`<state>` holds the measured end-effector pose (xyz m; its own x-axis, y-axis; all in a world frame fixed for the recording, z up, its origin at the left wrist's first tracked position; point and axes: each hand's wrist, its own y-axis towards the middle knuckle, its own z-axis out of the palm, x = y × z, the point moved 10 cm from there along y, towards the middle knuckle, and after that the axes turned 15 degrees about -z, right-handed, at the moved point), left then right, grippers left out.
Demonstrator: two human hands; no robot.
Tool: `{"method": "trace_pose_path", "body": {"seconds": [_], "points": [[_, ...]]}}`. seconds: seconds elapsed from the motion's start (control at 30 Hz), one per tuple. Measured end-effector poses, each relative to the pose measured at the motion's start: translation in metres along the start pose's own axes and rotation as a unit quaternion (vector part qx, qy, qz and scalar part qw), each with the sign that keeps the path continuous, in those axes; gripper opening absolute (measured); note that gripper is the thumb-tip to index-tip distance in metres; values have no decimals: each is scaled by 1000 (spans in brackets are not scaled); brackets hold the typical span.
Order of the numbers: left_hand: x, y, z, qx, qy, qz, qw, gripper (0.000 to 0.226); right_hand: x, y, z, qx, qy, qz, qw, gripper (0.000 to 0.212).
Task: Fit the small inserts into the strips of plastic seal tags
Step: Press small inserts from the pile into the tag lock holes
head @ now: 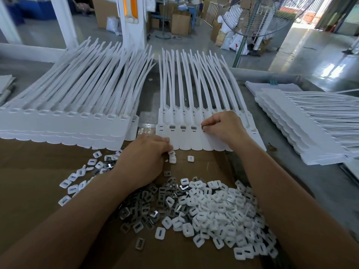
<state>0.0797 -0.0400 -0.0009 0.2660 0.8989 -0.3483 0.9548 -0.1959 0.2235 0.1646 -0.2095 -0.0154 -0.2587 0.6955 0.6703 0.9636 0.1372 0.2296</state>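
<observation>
Head view: the right hand [221, 127] has thumb and forefinger pinched together on a small dark insert [203, 128], held at a socket of the strip of seal tags [196, 142] lying beneath it. Just left of its fingertips, the sockets in the same row show grey fillings. Those to its right are hidden under the hand. The left hand [147, 154], nearer the person and to the left, curls its fingers round a few white inserts [172, 157] at the strip's near edge. Between the forearms lies a loose pile of inserts [213, 206] on a cardboard sheet [38, 171]. Stacked strips [68, 123] lie beyond the left hand.

Assessment: one insert is being seated. The next move calls for pressing it flush, then moving one socket to the right with a fresh piece.
</observation>
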Motion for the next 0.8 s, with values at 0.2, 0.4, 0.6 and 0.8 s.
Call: {"method": "trace_pose_path", "body": {"seconds": [0.2, 0.4, 0.6, 0.8], "points": [[-1, 0, 0, -2, 0, 3, 1000, 42, 1, 2, 3, 10, 0, -5, 1000, 20], [0, -2, -1, -1, 3, 1, 1000, 41, 3, 3, 7, 21, -35, -16, 999, 20], [-2, -2, -3, -4, 3, 3, 1000, 38, 1, 3, 0, 15, -16, -9, 1000, 16], [-1, -4, -2, 1, 2, 4, 1000, 40, 11, 2, -4, 42, -74, -65, 994, 15]]}}
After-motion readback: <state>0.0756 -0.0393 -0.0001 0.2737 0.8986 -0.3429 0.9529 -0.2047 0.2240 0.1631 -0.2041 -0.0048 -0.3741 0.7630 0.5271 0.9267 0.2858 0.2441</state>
